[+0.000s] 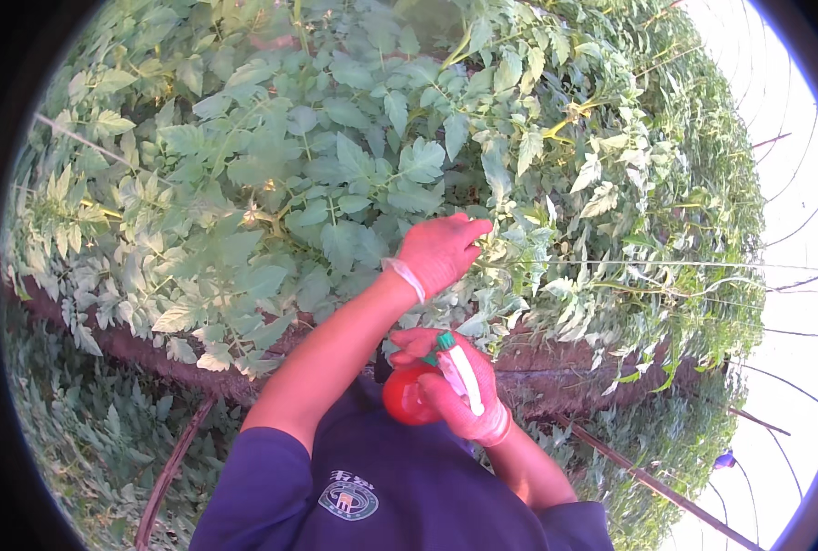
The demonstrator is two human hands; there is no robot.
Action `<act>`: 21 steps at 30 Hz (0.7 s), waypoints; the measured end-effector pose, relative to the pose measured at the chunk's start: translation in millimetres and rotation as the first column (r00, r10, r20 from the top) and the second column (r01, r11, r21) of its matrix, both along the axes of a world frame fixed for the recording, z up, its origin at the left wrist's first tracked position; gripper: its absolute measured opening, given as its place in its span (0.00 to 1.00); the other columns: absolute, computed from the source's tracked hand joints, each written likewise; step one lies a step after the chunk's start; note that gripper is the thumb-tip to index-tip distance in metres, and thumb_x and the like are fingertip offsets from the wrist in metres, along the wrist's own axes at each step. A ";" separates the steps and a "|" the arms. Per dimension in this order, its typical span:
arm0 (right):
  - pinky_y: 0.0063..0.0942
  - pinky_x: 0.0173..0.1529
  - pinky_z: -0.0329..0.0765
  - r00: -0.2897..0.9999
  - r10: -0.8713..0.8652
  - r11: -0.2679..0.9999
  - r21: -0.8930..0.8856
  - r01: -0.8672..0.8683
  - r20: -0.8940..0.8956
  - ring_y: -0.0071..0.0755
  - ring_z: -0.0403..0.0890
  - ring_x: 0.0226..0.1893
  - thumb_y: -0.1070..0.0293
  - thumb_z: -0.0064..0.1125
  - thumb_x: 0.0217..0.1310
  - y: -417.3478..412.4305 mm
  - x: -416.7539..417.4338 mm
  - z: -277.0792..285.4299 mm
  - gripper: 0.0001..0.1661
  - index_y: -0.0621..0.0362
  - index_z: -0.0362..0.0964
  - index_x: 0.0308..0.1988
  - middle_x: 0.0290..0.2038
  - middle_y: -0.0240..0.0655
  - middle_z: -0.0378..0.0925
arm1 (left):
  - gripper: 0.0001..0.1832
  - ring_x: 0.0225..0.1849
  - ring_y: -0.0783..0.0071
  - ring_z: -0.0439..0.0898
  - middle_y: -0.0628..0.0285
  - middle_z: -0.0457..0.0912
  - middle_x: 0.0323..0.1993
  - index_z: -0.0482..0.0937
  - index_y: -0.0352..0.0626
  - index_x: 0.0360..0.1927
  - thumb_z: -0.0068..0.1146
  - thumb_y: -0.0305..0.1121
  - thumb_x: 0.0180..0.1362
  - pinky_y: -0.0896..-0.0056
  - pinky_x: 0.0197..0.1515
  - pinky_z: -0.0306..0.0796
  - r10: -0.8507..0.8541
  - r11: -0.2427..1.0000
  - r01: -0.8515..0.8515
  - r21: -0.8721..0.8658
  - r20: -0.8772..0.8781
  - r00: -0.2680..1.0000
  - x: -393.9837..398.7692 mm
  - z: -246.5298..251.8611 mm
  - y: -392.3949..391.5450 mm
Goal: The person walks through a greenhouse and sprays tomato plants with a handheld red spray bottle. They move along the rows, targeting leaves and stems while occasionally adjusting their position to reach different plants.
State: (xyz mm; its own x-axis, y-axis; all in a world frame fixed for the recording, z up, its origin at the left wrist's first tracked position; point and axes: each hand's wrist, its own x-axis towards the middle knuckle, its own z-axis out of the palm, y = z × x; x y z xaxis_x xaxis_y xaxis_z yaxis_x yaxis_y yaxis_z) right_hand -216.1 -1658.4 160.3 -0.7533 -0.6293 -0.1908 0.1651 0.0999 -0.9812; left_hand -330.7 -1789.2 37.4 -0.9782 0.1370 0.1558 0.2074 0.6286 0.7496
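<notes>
My left hand (443, 253), in a thin glove with a whitish band at the wrist, reaches into the tomato plants (381, 172). Its fingertips are at the leaves and stems near the middle of the view; foliage and the hand itself hide whether anything is pinched. Lower down, close to my body, my right hand (467, 389), also gloved, is closed around a small spray bottle. The bottle's round red body (409, 396) shows beside my fingers and thumb, and its white head (465, 377) with a green nozzle points up towards the plants.
A thin string (657, 262) runs through the foliage to the right. Strips of bare soil (553, 372) lie between the rows. Dark poles (174, 468) slant past on both sides below, and another pole (643, 475) runs down to the right. Thin curved lines cross the bright background at the right.
</notes>
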 end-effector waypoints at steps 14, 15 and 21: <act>0.41 0.61 0.81 0.898 -0.377 0.926 0.078 0.369 0.228 0.44 0.81 0.58 0.72 0.52 0.68 36.0 1.1 -59.0 0.21 0.66 0.67 0.58 0.63 0.50 0.72 | 0.20 0.46 0.52 0.84 0.56 0.82 0.43 0.78 0.59 0.59 0.56 0.38 0.62 0.50 0.45 0.79 -0.208 0.939 0.254 -0.231 0.206 0.956 -34.8 2.7 12.4; 0.42 0.61 0.81 0.889 -0.402 0.915 0.087 0.393 0.218 0.44 0.82 0.57 0.72 0.52 0.68 38.1 0.5 -59.6 0.21 0.66 0.66 0.58 0.63 0.50 0.72 | 0.19 0.46 0.52 0.85 0.56 0.83 0.42 0.79 0.58 0.58 0.56 0.37 0.62 0.50 0.45 0.78 -0.210 0.940 0.257 -0.226 0.211 0.955 -35.2 1.1 16.6; 0.38 0.61 0.80 0.866 -0.439 0.898 0.090 0.430 0.240 0.41 0.80 0.59 0.78 0.50 0.68 52.3 -7.3 -60.6 0.23 0.66 0.67 0.62 0.64 0.47 0.72 | 0.12 0.37 0.51 0.87 0.54 0.86 0.35 0.85 0.44 0.39 0.55 0.39 0.62 0.48 0.36 0.80 -0.123 0.916 0.182 -0.358 0.180 0.976 -28.3 -2.9 27.5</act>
State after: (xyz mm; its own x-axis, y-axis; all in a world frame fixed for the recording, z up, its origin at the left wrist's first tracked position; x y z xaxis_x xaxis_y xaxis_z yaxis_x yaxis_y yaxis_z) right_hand -223.4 -1606.1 99.8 -0.8745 -0.2393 -0.4218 0.4360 -0.0073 -0.8999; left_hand -358.9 -1761.6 34.5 -0.9487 0.3054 -0.0822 0.2261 0.8365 0.4991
